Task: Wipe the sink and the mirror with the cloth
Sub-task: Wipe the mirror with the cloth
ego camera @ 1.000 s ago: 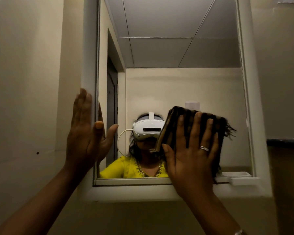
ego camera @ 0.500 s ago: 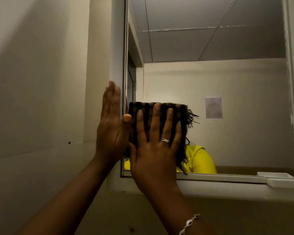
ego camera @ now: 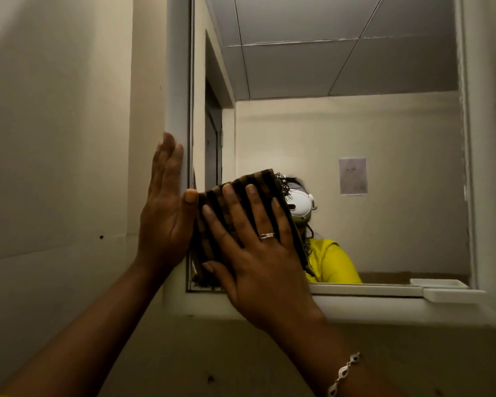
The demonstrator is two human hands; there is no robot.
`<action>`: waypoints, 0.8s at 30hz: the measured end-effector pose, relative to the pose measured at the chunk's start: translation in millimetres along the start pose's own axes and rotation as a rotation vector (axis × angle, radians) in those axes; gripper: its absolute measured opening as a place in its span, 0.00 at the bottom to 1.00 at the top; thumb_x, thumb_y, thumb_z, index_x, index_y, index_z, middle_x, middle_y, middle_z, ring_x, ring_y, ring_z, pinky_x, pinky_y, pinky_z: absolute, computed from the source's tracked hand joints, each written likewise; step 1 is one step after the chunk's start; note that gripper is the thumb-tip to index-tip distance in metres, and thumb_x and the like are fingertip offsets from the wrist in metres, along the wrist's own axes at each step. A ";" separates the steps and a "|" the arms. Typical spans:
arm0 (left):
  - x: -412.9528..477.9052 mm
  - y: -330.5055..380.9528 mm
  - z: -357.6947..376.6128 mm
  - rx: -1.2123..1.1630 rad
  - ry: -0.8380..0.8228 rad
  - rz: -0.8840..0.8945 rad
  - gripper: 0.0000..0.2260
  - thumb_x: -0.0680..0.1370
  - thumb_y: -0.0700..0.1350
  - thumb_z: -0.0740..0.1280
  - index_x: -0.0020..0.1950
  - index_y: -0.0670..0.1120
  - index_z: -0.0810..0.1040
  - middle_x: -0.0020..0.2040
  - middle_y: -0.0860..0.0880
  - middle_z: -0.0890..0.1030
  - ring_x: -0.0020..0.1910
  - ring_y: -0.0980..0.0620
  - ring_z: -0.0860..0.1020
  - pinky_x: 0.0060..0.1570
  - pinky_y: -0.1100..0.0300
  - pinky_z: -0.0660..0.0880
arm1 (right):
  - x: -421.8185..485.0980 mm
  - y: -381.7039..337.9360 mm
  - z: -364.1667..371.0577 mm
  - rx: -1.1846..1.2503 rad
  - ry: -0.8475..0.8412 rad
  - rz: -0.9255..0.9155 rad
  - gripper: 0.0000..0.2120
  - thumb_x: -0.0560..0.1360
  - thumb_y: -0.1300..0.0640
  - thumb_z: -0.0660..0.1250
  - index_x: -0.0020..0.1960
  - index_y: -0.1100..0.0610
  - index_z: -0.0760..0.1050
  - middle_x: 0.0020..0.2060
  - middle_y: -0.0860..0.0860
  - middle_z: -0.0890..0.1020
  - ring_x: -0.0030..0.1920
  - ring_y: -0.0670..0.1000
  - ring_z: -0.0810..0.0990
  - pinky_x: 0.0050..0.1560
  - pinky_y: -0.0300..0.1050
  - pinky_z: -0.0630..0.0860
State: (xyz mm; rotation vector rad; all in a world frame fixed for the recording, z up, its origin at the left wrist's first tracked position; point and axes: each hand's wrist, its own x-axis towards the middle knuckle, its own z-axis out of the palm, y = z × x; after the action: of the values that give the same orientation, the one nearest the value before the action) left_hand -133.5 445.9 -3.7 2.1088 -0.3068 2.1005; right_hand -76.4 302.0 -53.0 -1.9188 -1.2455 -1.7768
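Cream-walled washroom, dim light; wall (ego camera: 55,138) bare to the left. Mirror (ego camera: 341,167) set in a white frame (ego camera: 178,81). Right hand (ego camera: 255,253) flat, fingers straight and spread, pressing the striped brown cloth (ego camera: 241,187) against the glass at its lower left corner; the spread likely loads the folded pad evenly. Left hand (ego camera: 166,213) flat too, fingers straight, palm on the frame's left upright, thumb just beside the cloth's edge; probably a brace for leaning in. Neither hand curls round anything. Sink not in view. Small white dish (ego camera: 453,295) juts from the frame's lower right corner; seen from below, its contents cannot be told. Judged mid-mirror, glass to the right probably not yet wiped
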 end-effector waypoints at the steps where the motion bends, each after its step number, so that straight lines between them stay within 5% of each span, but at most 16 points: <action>1: -1.4 -0.8 -0.1 0.004 -0.024 -0.010 0.37 0.77 0.65 0.41 0.74 0.37 0.53 0.76 0.41 0.51 0.76 0.47 0.50 0.73 0.63 0.49 | -2.7 4.4 -1.8 -0.003 -0.010 -0.004 0.29 0.77 0.42 0.53 0.75 0.51 0.54 0.75 0.55 0.54 0.75 0.58 0.48 0.72 0.57 0.46; 4: -2.3 6.3 -1.7 0.038 -0.043 -0.011 0.39 0.76 0.66 0.40 0.74 0.36 0.52 0.76 0.40 0.51 0.75 0.46 0.50 0.73 0.65 0.51 | -12.2 19.6 -7.6 -0.010 -0.027 0.004 0.29 0.77 0.42 0.53 0.75 0.50 0.53 0.75 0.54 0.53 0.75 0.57 0.47 0.73 0.56 0.46; 8: 1.3 25.4 -4.3 0.079 -0.048 -0.004 0.47 0.73 0.72 0.40 0.72 0.32 0.53 0.74 0.38 0.52 0.74 0.39 0.52 0.68 0.50 0.58 | -28.2 45.3 -17.7 -0.039 -0.038 0.037 0.29 0.78 0.41 0.52 0.75 0.50 0.53 0.76 0.54 0.52 0.75 0.57 0.47 0.73 0.57 0.48; 12: -0.6 22.7 -3.3 0.163 -0.021 0.007 0.45 0.75 0.70 0.43 0.72 0.31 0.54 0.74 0.34 0.53 0.74 0.39 0.52 0.71 0.57 0.54 | -44.1 71.4 -28.4 -0.086 -0.047 0.082 0.28 0.78 0.40 0.49 0.75 0.49 0.52 0.75 0.54 0.53 0.75 0.58 0.49 0.73 0.57 0.50; 14: -2.5 -10.1 9.4 0.284 -0.020 0.042 0.40 0.76 0.65 0.52 0.73 0.33 0.52 0.75 0.36 0.50 0.75 0.42 0.49 0.73 0.64 0.48 | -51.3 84.3 -33.2 -0.107 -0.057 0.107 0.28 0.78 0.39 0.47 0.75 0.49 0.51 0.75 0.54 0.53 0.75 0.58 0.49 0.73 0.57 0.50; 16: -1.2 -56.5 27.0 0.435 -0.054 0.002 0.39 0.76 0.61 0.58 0.75 0.39 0.47 0.77 0.39 0.46 0.76 0.44 0.46 0.74 0.59 0.46 | -58.3 97.6 -38.6 -0.131 -0.066 0.140 0.28 0.78 0.39 0.46 0.75 0.48 0.50 0.75 0.54 0.52 0.75 0.57 0.48 0.73 0.57 0.49; 19: -3.2 -89.7 42.1 0.521 -0.092 -0.113 0.43 0.73 0.65 0.60 0.76 0.45 0.43 0.75 0.35 0.53 0.76 0.45 0.52 0.75 0.52 0.48 | -68.0 117.2 -46.7 -0.167 -0.073 0.204 0.29 0.78 0.38 0.44 0.76 0.49 0.49 0.76 0.54 0.51 0.75 0.57 0.47 0.73 0.58 0.49; 24: -1.6 -90.1 42.9 0.548 -0.001 -0.062 0.45 0.71 0.63 0.65 0.76 0.41 0.47 0.77 0.42 0.44 0.76 0.46 0.43 0.75 0.53 0.44 | -81.9 148.4 -59.3 -0.207 -0.070 0.287 0.30 0.78 0.36 0.40 0.75 0.49 0.47 0.75 0.54 0.50 0.75 0.56 0.47 0.73 0.56 0.47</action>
State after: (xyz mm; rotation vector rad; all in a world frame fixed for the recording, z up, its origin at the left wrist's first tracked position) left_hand -69.6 522.5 -2.2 2.3463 0.3763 2.3408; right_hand -3.7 138.1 -60.3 -2.1608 -0.7797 -1.7555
